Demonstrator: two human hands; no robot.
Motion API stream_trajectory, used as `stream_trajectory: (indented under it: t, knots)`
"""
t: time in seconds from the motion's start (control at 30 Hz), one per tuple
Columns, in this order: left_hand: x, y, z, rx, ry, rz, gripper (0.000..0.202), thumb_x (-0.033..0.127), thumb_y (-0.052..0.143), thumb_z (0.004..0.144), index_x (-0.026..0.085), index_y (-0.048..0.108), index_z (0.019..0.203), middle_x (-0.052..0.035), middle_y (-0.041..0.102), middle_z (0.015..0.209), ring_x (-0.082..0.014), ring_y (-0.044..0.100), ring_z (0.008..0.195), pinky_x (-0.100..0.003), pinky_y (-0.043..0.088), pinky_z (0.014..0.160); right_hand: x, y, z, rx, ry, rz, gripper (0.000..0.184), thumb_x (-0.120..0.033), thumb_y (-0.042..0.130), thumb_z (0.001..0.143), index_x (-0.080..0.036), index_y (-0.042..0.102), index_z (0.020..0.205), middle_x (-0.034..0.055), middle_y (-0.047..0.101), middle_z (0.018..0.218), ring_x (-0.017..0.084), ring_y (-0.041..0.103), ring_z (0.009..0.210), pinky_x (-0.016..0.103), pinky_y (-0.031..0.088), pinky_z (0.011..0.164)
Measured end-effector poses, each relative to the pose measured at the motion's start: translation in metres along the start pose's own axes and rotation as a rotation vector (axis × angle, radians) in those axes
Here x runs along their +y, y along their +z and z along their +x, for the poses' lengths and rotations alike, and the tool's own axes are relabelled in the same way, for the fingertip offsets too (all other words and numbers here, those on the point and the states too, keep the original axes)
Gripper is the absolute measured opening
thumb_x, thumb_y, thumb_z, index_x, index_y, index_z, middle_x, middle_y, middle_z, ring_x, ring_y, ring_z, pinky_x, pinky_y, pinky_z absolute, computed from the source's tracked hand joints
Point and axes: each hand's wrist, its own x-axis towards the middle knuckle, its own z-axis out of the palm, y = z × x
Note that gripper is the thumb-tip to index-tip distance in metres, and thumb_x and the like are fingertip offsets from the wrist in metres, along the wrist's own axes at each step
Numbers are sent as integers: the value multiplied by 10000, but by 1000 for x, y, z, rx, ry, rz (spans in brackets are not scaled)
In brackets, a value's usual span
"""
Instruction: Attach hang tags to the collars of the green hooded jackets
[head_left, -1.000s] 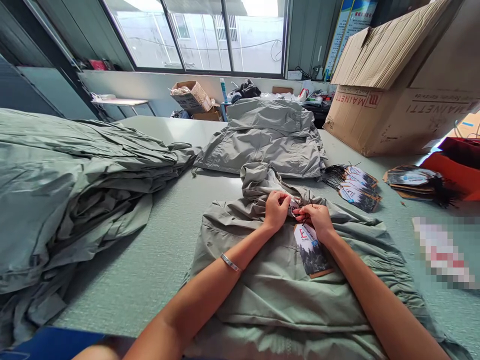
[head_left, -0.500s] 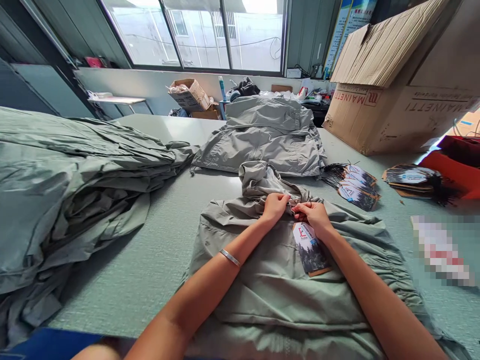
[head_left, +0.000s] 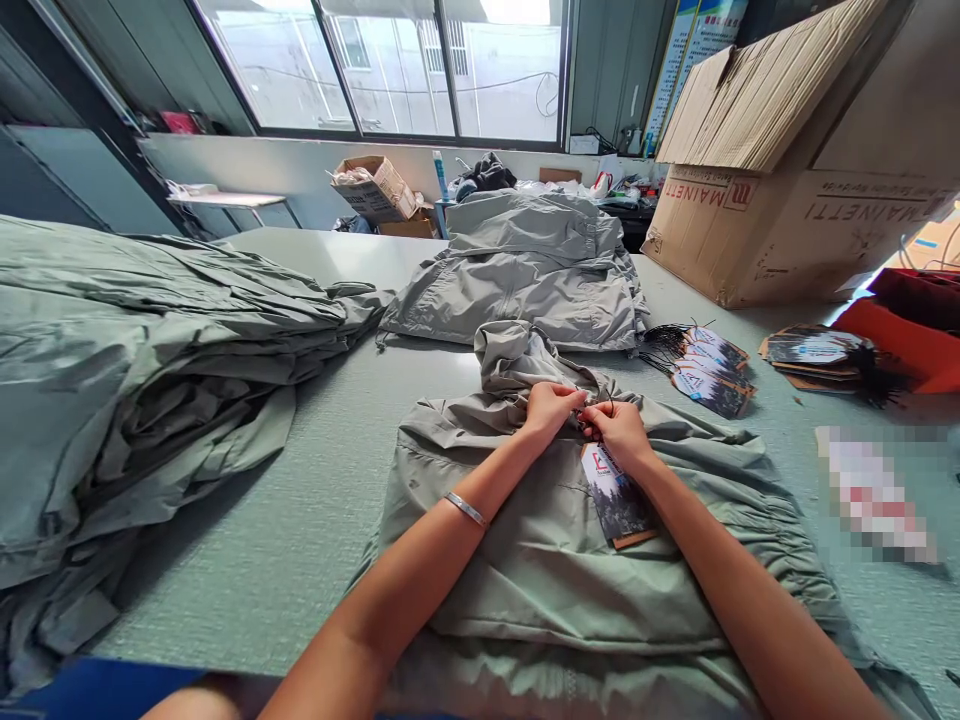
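Note:
A grey-green jacket (head_left: 525,570) lies folded in front of me, its bunched collar or hood (head_left: 506,350) at the far end. My left hand (head_left: 551,408) pinches at the base of that bunched part; its fingertips almost meet the other hand's, and what they grip is too small to tell. Closed beside it, my right hand (head_left: 621,432) pinches the thin black string of a hang tag (head_left: 616,500). The tag, white above a dark forest picture, rests on the jacket front below the fingers.
Several hang tags (head_left: 709,370) fan out at the right, near another tag stack (head_left: 814,350). Folded grey jackets (head_left: 517,270) lie ahead; a large garment heap (head_left: 150,380) covers the left. A cardboard box (head_left: 772,220) and red material (head_left: 900,345) stand at the far right.
The fingertips of both hands have shifted slightly against each other at the collar. My right hand's fingers are drawn in closer. The tag hangs in nearly the same place.

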Motion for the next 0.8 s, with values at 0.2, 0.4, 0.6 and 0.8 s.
stream_trajectory:
  t: [0.2, 0.4, 0.6, 0.8]
  knots:
    - [-5, 8, 4, 47, -12, 42, 128, 271, 757, 648, 145, 739, 660, -26, 655, 530, -132, 594, 518, -203, 415, 499, 1, 1, 1, -2, -64, -92, 193, -307, 701, 641, -186, 630, 508, 6, 607, 461, 121, 527, 431, 222, 378, 423]
    - [-5, 7, 4, 4, -5, 57, 139, 272, 764, 646, 135, 738, 655, -39, 657, 534, -139, 594, 517, -211, 429, 496, 2, 0, 1, -2, -104, -141, 208, -308, 654, 669, -196, 613, 499, 4, 608, 473, 124, 513, 439, 234, 379, 449]
    - [-3, 6, 2, -23, 17, 42, 116, 229, 755, 641, 124, 715, 610, -35, 644, 525, -131, 576, 500, -212, 421, 489, 1, -1, 0, -28, -120, -141, 205, -309, 634, 668, -180, 613, 509, -7, 598, 467, 113, 502, 441, 227, 357, 455]
    - [0, 4, -3, 11, 65, 1, 103, 215, 707, 679, 119, 704, 642, -25, 643, 566, -113, 555, 516, -209, 405, 504, 3, -1, -1, -19, -77, -80, 255, -413, 696, 653, -182, 642, 558, 10, 619, 491, 131, 519, 446, 242, 381, 454]
